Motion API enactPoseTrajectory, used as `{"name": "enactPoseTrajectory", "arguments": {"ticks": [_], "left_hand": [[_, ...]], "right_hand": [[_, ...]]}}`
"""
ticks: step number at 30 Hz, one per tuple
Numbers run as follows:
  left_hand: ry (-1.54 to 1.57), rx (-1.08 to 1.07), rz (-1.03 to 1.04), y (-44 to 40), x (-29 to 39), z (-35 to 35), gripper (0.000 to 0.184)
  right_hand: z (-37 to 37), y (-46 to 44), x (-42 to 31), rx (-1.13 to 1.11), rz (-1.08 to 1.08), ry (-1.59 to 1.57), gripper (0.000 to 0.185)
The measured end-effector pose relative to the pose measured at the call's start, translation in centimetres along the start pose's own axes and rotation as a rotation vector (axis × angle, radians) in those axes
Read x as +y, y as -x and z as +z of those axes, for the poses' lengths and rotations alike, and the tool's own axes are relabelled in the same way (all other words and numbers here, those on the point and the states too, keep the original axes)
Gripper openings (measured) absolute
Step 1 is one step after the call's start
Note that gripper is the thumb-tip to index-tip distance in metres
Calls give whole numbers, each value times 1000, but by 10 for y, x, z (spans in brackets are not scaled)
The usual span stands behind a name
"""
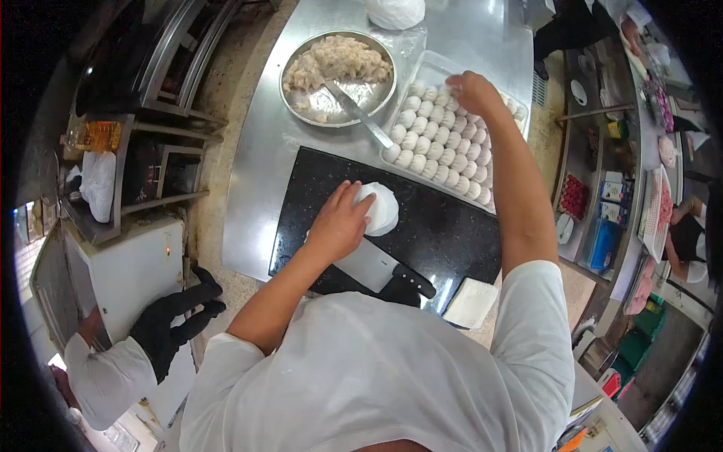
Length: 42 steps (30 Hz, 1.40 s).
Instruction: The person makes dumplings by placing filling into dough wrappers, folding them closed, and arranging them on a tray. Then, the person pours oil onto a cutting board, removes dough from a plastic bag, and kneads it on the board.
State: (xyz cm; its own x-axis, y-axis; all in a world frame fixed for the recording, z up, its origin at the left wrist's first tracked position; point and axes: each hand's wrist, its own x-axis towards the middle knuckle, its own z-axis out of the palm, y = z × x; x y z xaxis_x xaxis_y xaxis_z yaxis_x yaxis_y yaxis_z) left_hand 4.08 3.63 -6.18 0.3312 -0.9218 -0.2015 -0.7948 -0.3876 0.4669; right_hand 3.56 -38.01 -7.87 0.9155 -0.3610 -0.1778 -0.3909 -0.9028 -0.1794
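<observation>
My left hand (337, 224) lies at the left edge of a stack of round white dough wrappers (385, 212), fingers apart and touching it. The stack sits on a black speckled board (444, 241). My right hand (474, 93) reaches over a clear tray (429, 62) at its far side, fingers pinched on a whitish dumpling mostly hidden beneath them. Several rows of pleated white dumplings (439, 138) fill much of the tray. Left of it stands a round metal pan (285, 90) of pale chunky filling (339, 62), with a flat spatula (354, 111) leaning across its rim.
A cleaver (376, 267) with a black handle lies on the board near my body, beside a folded white cloth (471, 303). A white plastic bag (396, 12) rests at the table's far end. Another person (143, 354) is at the lower left; others work at the right.
</observation>
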Motion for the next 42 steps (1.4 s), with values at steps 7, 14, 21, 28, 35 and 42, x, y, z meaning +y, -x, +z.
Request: {"name": "enactPoseTrajectory", "arguments": {"ticks": [7, 14, 21, 28, 35, 42], "left_hand": [[-17, 62, 218, -16, 4, 16, 46], [-95, -162, 270, -41, 18, 0, 44], [-213, 10, 548, -55, 13, 11, 25], [-305, -118, 619, -65, 18, -2, 13], [-415, -140, 676, -76, 17, -4, 14], [-337, -139, 686, -81, 14, -3, 16]], "right_hand": [[-10, -22, -14, -202, -53, 90, 43], [0, 12, -4, -27, -15, -156, 58], [16, 157, -25, 487, 230, -627, 38], [71, 315, -103, 475, 491, -1188, 16], [62, 348, -155, 496, 325, -1012, 13], [43, 334, -177, 464, 156, -934, 14]]}}
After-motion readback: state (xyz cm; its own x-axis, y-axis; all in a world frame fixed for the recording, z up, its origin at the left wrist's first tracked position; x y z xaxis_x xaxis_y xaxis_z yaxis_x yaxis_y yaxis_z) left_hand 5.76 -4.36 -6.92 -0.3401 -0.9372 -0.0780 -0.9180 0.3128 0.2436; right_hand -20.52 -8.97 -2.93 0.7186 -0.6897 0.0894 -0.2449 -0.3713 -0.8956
